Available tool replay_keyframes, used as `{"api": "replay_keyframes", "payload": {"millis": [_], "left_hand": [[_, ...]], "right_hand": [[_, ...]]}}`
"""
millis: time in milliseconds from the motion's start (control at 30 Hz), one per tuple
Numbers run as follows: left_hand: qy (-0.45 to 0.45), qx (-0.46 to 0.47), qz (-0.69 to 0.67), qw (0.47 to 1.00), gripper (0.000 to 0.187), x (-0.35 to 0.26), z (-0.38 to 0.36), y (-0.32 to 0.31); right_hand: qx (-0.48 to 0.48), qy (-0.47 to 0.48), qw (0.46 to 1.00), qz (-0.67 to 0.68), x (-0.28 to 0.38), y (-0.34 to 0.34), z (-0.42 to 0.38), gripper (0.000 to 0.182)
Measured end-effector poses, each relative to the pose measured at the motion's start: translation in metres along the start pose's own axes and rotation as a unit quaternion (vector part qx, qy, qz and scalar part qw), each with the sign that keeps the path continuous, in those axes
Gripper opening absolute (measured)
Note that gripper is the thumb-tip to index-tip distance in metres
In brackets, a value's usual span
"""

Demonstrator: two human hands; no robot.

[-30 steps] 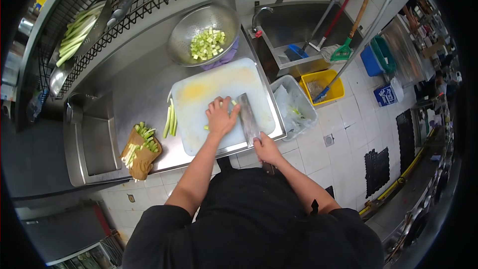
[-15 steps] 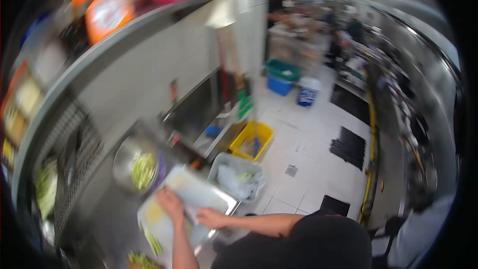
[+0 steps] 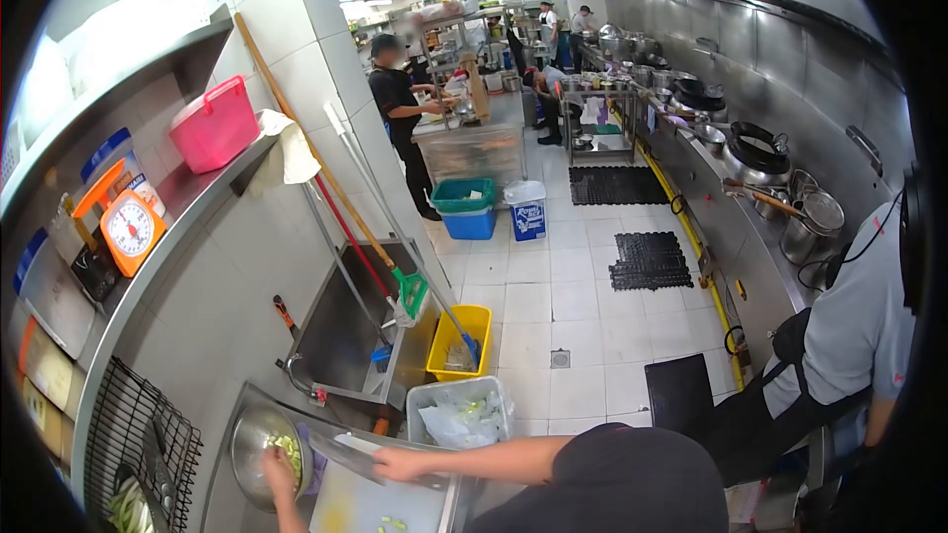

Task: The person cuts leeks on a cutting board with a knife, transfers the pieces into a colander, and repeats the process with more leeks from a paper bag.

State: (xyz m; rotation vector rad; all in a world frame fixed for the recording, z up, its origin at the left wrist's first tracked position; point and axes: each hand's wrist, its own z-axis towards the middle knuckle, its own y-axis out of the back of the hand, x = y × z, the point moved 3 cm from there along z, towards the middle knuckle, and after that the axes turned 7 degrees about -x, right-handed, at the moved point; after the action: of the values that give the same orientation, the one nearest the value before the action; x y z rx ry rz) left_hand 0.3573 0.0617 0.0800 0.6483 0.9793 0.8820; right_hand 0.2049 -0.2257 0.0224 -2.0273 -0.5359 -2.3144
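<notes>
My left hand (image 3: 279, 474) is over the near part of a steel bowl (image 3: 244, 441), beside the chopped green vegetable pieces (image 3: 288, 449) in it; its fingers are too small and partly hidden to make out. My right hand (image 3: 397, 464) is closed round the handle of a large knife (image 3: 346, 455), whose broad blade points left towards the bowl, above the cutting board's far edge. The white cutting board (image 3: 367, 505) has a yellowish stain and a few small green pieces (image 3: 392, 523) on it.
Beyond the board stand a bin with a plastic liner (image 3: 460, 415), a yellow bucket (image 3: 461, 341) and a sink (image 3: 341, 336). A shelf with an orange scale (image 3: 132, 229) is at left. A person in grey (image 3: 839, 345) stands at right; other people are farther back.
The view has tilted up and sharpened. My left hand has gone from the board to the bowl. My right hand has moved to the board's far side with the knife.
</notes>
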Motion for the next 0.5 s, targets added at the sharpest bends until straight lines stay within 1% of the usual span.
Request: {"api": "replay_keyframes", "payload": {"millis": [33,67,100,133,167,200,233,267,300,333,367,400,433,467,500], "left_hand": [[-0.024,0.021,-0.016,0.999,0.020,-0.018,-0.027,-0.002],[-0.046,0.043,-0.032,0.998,0.021,-0.034,-0.059,-0.002],[-0.192,-0.041,0.059,0.979,0.018,-0.052,-0.094,0.001],[-0.331,-0.124,0.148,0.924,0.016,-0.073,-0.130,0.006],[-0.344,-0.149,0.154,0.914,0.015,-0.114,-0.162,0.028],[-0.357,-0.175,0.161,0.903,0.015,-0.144,-0.179,0.046],[-0.262,-0.044,0.062,0.962,0.038,-0.098,-0.201,0.017],[-0.120,0.065,-0.050,0.989,0.069,-0.051,-0.223,-0.011],[0.026,0.129,-0.117,0.984,0.100,-0.005,-0.248,-0.038],[0.031,0.129,-0.117,0.984,0.100,-0.003,-0.254,-0.042],[-0.030,0.135,-0.095,0.986,0.081,-0.008,-0.260,-0.044],[-0.092,0.139,-0.074,0.983,0.067,-0.013,-0.267,-0.047],[-0.085,0.135,-0.076,0.984,0.067,-0.028,-0.273,-0.042],[-0.081,0.164,-0.015,0.983,0.063,-0.059,-0.280,-0.028],[-0.077,0.192,0.047,0.977,0.060,-0.080,-0.288,-0.021]], "right_hand": [[-0.037,0.070,0.996,-0.027,-0.064,-0.018,0.001,0.028],[-0.047,0.078,0.995,-0.038,-0.080,-0.018,-0.016,0.028],[-0.056,0.086,0.993,-0.050,-0.092,-0.014,-0.037,0.028],[-0.053,0.085,0.994,-0.051,-0.102,-0.013,-0.053,0.028],[-0.014,0.043,0.998,-0.054,-0.114,-0.013,-0.066,0.028],[0.024,0.002,0.998,-0.056,-0.121,-0.012,-0.077,0.028],[0.025,0.002,0.998,-0.056,-0.113,-0.007,-0.089,0.028],[0.047,-0.069,0.996,-0.044,-0.079,0.005,-0.106,0.027],[0.070,-0.142,0.987,-0.032,-0.059,0.009,-0.120,0.027],[0.065,-0.147,0.986,-0.037,-0.056,0.008,-0.125,0.027],[0.071,-0.149,0.985,-0.038,-0.054,0.004,-0.128,0.027],[0.066,-0.153,0.985,-0.034,-0.054,0.003,-0.131,0.028],[0.060,-0.157,0.985,-0.030,-0.055,0.001,-0.133,0.029],[0.066,-0.155,0.985,-0.033,-0.063,-0.005,-0.134,0.029],[0.047,-0.115,0.991,-0.048,-0.084,-0.013,-0.132,0.029]]}}
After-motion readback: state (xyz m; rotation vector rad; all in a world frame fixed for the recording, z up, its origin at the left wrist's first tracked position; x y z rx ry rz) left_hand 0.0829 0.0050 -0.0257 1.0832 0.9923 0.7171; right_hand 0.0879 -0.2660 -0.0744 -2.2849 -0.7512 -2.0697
